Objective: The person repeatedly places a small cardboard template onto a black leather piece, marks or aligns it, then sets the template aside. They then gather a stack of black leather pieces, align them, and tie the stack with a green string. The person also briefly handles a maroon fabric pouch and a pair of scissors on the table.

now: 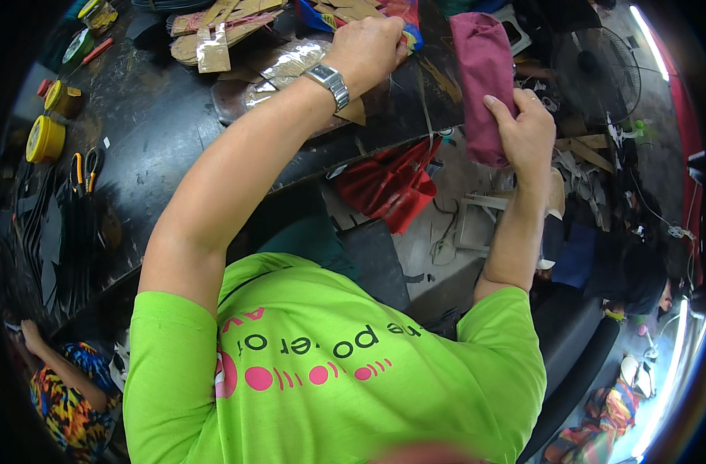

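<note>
Maroon cloth bundle (483,81) pinched in right hand (527,127); left hand (370,50) stretched forward at colourful bag (407,11), grip unclear

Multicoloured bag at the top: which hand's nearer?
Left. The left hand is right at the multicoloured bag's near edge; the right hand is farther off to the right, holding the maroon cloth bundle.

The left hand (370,51) hides its fingertips; the top edge crops the colourful bag (412,15).

Cloth bundle (482,77) in right hand (526,130), cardboard (189,48) to its left on table (163,116) (jars (46,139) farther left)
</note>
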`<control>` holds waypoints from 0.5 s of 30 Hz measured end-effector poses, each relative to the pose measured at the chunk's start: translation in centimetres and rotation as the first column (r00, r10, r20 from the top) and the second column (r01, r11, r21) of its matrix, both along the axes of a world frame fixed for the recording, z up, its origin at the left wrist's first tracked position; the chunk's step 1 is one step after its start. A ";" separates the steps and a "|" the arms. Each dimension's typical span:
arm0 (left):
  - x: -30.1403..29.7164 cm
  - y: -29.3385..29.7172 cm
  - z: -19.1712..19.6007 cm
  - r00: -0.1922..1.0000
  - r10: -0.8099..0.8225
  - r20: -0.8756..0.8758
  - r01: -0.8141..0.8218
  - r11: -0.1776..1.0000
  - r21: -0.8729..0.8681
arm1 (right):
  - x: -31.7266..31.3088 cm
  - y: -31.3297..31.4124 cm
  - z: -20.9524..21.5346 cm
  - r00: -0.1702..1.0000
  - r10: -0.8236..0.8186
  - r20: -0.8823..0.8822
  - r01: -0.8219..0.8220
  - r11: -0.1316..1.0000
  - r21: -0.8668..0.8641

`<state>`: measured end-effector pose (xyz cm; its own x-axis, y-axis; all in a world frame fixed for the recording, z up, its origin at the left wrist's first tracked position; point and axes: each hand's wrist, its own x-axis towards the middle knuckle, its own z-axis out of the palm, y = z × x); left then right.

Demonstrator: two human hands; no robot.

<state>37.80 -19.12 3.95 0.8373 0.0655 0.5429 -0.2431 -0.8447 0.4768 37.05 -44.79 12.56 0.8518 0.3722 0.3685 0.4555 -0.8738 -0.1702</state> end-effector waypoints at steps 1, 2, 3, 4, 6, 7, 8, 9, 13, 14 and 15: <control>0.2 -0.1 -0.1 1.000 0.015 -0.010 -0.015 1.000 0.026 | 0.1 0.4 -0.6 1.000 -0.002 0.005 0.002 1.000 -0.003; 0.3 -0.1 -0.2 0.999 0.030 -0.039 -0.028 0.998 0.054 | 0.3 0.9 -1.4 1.000 -0.009 0.007 0.009 1.000 -0.014; 0.1 -0.2 -0.4 0.999 0.017 -0.052 -0.012 0.996 0.092 | 0.6 1.6 -2.3 0.999 -0.027 -0.039 0.026 0.999 -0.026; -0.2 -0.4 -0.6 0.998 0.012 -0.054 -0.007 0.995 0.095 | 1.0 2.3 -3.1 0.995 -0.052 -0.084 0.046 0.996 -0.071; -0.7 -0.6 -1.0 0.998 0.018 -0.060 -0.012 0.995 0.100 | 1.6 4.1 -4.8 0.985 -0.129 -0.119 0.108 0.980 -0.170; -1.0 -0.6 -1.1 0.997 0.014 -0.071 -0.006 0.994 0.110 | 1.8 5.2 -5.7 0.980 -0.145 -0.137 0.115 0.972 -0.206; -1.3 -0.5 -1.1 0.997 0.009 -0.076 0.000 0.993 0.115 | 1.9 6.2 -6.4 0.972 -0.175 -0.154 0.132 0.958 -0.255; -1.6 -0.3 -1.0 0.995 0.006 -0.099 0.006 0.992 0.125 | 2.0 7.1 -6.8 0.980 -0.162 -0.118 0.125 0.954 -0.271; -3.7 0.9 0.3 0.999 -0.038 -0.026 0.042 0.984 0.171 | 2.7 8.5 -5.9 0.970 -0.077 -0.229 0.012 0.961 -0.276; -4.5 1.4 0.8 0.996 -0.053 0.069 0.041 0.984 0.173 | 2.8 8.4 -5.4 0.952 -0.095 -0.291 0.019 0.968 -0.251; -5.5 1.8 1.4 0.992 -0.062 0.106 0.042 0.983 0.176 | 3.0 8.4 -4.8 0.929 -0.108 -0.354 0.025 0.973 -0.230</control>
<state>32.33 -17.27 5.35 0.7712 -0.0798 0.6316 -0.3318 -0.8971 0.2918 40.03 -36.42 7.76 0.9368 0.3459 -0.0528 0.3384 -0.9340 -0.1150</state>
